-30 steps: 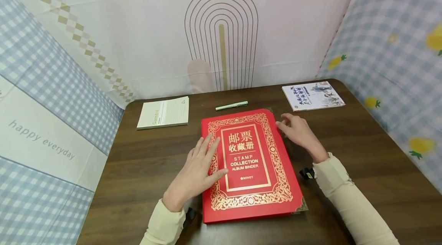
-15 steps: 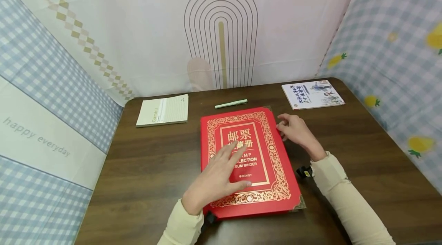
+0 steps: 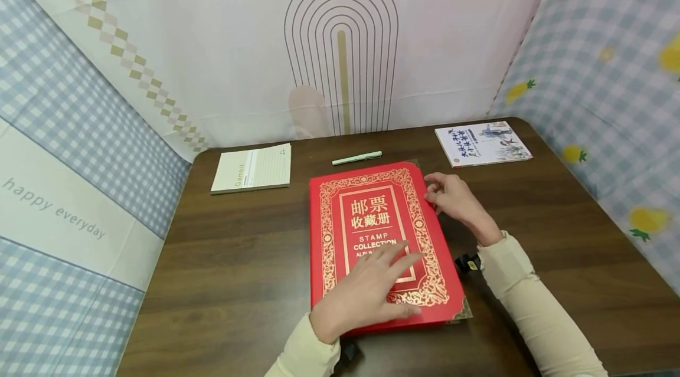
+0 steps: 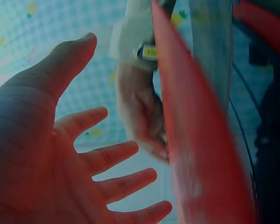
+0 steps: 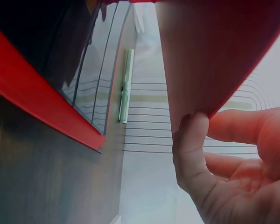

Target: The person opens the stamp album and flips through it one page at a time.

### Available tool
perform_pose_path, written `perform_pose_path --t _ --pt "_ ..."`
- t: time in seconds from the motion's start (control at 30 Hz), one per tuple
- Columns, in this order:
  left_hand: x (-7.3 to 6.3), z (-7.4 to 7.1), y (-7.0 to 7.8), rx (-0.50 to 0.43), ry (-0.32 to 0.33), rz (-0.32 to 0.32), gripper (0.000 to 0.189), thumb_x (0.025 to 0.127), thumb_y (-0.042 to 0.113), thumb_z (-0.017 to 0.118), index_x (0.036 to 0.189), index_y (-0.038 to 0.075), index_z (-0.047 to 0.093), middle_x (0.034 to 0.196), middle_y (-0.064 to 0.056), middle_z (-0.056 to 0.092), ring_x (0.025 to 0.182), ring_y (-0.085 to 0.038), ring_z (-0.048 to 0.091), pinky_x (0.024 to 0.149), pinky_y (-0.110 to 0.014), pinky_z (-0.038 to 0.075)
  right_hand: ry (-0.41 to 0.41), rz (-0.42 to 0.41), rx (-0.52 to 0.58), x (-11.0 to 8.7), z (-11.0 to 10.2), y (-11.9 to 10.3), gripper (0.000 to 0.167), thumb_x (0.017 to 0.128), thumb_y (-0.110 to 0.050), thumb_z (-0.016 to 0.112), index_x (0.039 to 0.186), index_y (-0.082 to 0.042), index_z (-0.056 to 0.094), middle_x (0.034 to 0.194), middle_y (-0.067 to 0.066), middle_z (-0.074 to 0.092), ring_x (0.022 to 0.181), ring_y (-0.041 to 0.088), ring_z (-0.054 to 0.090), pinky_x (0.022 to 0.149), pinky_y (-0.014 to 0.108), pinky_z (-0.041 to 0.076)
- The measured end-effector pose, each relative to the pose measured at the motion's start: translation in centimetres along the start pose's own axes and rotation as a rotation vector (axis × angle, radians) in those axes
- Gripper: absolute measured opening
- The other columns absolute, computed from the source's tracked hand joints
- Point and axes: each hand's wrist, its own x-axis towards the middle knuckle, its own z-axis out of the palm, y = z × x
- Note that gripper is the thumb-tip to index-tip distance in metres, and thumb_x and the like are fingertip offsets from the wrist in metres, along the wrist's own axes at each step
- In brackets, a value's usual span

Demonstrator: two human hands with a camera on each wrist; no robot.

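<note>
A red stamp album (image 3: 329,200) with gold lettering lies on the wooden table in the head view. My right hand (image 3: 454,197) pinches the right edge of its front cover between thumb and fingers. In the right wrist view that cover (image 5: 214,56) stands raised, and dark inner pages (image 5: 42,37) show over the red back cover (image 5: 42,107). Across the lower part of the front cover, my left hand (image 3: 366,291) hovers with fingers spread and holds nothing. The left wrist view shows this left hand (image 4: 51,154) beside the blurred red cover (image 4: 200,163).
Behind the album lies a pale green pen (image 3: 357,158). A cream notepad (image 3: 252,169) is at the back left, and a white illustrated booklet (image 3: 482,144) at the back right. Patterned cloth walls (image 3: 223,58) stand around the table's back and sides.
My left hand has moved right and nearer across the front cover, from its left edge to its lower part. My right hand, at the right edge, now pinches the cover.
</note>
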Motion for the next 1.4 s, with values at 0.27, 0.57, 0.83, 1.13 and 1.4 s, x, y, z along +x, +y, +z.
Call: perform_pose_path --t 0.27,0.57,0.83,1.13,1.4 --pt "0.5 1.9 2.3 0.091 -0.038 0.093 0.087 0.084 0.06 0.071 0.158 0.037 0.032 0.157 0.004 0.034 0.138 -0.016 0.034 0.11 -0.039 0.038 0.025 -0.023 -0.006 -0.1 0.0 -0.8 0.041 0.097 0.005 0.057 0.135 0.018 0.049 0.098 0.025 0.063 0.063 0.019 0.063 0.06 0.043 0.058" --pt "1.0 4.0 3.8 0.275 0.075 0.082 0.078 0.083 0.051 0.078 0.152 0.036 0.044 0.153 -0.002 0.037 0.137 -0.027 0.035 0.106 -0.046 0.04 0.035 -0.021 -0.02 -0.3 0.0 -1.7 0.042 0.097 0.005 0.058 0.135 0.018 0.048 0.1 0.026 0.064 0.063 0.016 0.063 0.059 0.041 0.058" --pt "0.8 5.3 4.9 0.429 0.225 0.129 0.074 0.082 0.044 0.081 0.146 0.032 0.046 0.147 -0.004 0.042 0.133 -0.028 0.04 0.103 -0.046 0.039 0.05 -0.038 -0.016 -0.8 -0.2 -2.6 0.042 0.096 0.005 0.059 0.135 0.018 0.049 0.103 0.029 0.064 0.062 0.014 0.062 0.056 0.037 0.058" --pt "0.9 4.7 5.9 0.405 0.302 0.242 0.071 0.08 0.04 0.084 0.143 0.027 0.053 0.144 -0.004 0.044 0.131 -0.021 0.038 0.104 -0.037 0.039 0.086 -0.071 0.004 -0.7 -0.5 -3.6 0.042 0.096 0.004 0.061 0.135 0.016 0.051 0.104 0.028 0.063 0.062 0.012 0.062 0.055 0.032 0.056" --pt "1.2 3.7 6.3 0.437 0.352 0.294 0.051 0.085 0.038 0.079 0.132 0.026 0.062 0.146 -0.005 0.046 0.131 -0.021 0.04 0.105 -0.037 0.038 0.1 -0.088 0.093 -0.9 -0.8 -4.9 0.039 0.099 -0.001 0.059 0.134 0.015 0.053 0.11 0.03 0.063 0.065 0.008 0.065 0.06 0.03 0.058"
